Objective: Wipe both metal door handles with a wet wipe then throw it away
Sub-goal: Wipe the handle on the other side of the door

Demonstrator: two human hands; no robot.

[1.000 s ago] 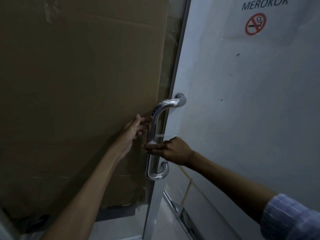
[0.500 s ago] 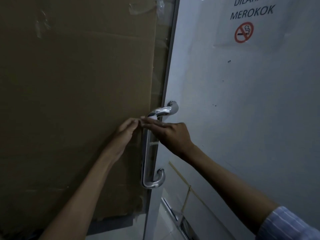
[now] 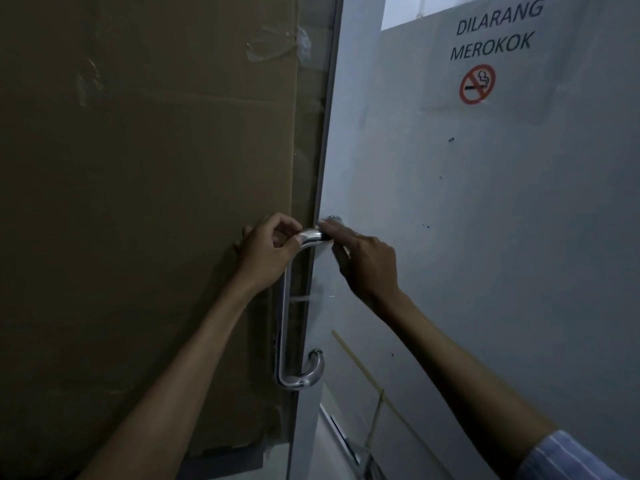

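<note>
- Handle (image 3: 286, 306) first: long chrome bar mounted upright along the free edge of the door (image 3: 485, 271), straight run going floorwards from a bend at the top, lower bend curling back into the door near its bottom third.
- Both hands parked at that top bend, so the untouched straight run lies directly below them. Guessing any coming stroke has to travel down along that long axis.
- Left hand (image 3: 266, 251) on the cardboard side of the bar, fingers curled over the top elbow, thumb tucked underneath, gripping the metal. Looks like the nearer hand to the vertical run, wrist sitting right beside it.
- Right hand (image 3: 363, 261) on the door-face side, fingers stretched leftward along the short horizontal stub where it meets the door, fingertips on or just over the metal. Can't tell for sure if curled round it or only pressing.
- Wet wipe: honestly not visible for certain. Pale glint between the two hands could be wipe or just shine off the chrome. Too dark to call.
- Cardboard sheet (image 3: 156, 202) fills the panel left of the door edge, taped near its top; no-smoking sign (image 3: 485, 64) in the door's upper right corner.
- Only one handle in sight, second one not in view, so probably a fair way to go.
- No bin showing anywhere either.
</note>
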